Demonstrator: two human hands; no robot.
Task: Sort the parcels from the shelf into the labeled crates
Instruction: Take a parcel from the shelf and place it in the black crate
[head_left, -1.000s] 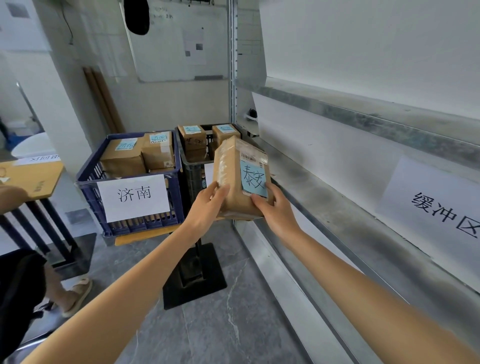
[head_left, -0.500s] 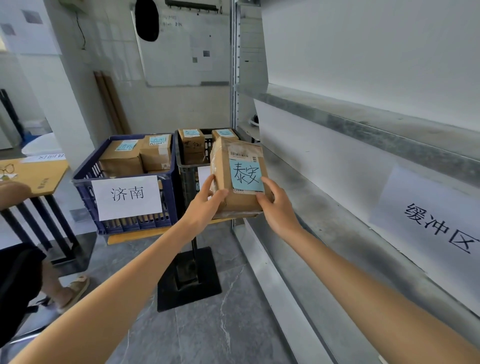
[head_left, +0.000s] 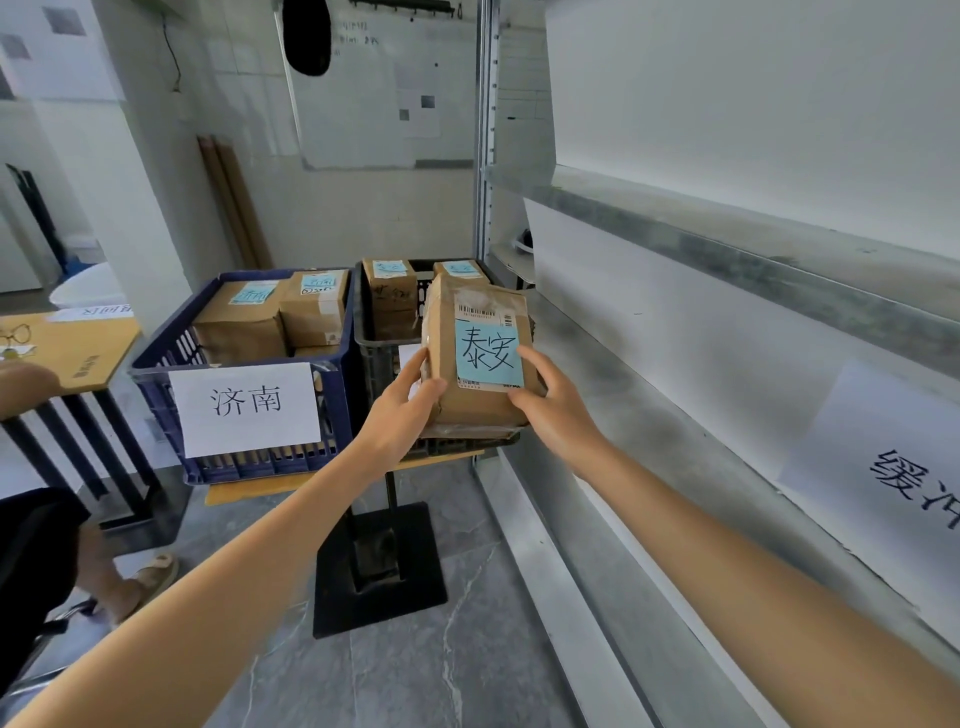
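Where a white paper sign (head_left: 244, 410) hangs on it, left of the grip, the blue plastic lattice crate (head_left: 156, 358) holds boxy brown parcels (head_left: 239, 322). The left hand (head_left: 400, 415) curls round the left edge of a taped, creased cardboard parcel (head_left: 478, 400), held upright before the black crate (head_left: 371, 364); the right hand (head_left: 558, 415) clasps its right edge, beside the blue label (head_left: 487, 351). Right of the grip runs a dull metal shelf (head_left: 675, 467); below lies a grey veined floor (head_left: 415, 675).

Sits near, between left hand (head_left: 400, 415) and right hand (head_left: 556, 410), before the right crate (head_left: 379, 374): parcel (head_left: 478, 395). Left of that, side by side, 济南 crate (head_left: 156, 410); boxes (head_left: 311, 306) in both. Along the right, shelf (head_left: 649, 415); far left, table (head_left: 78, 343).
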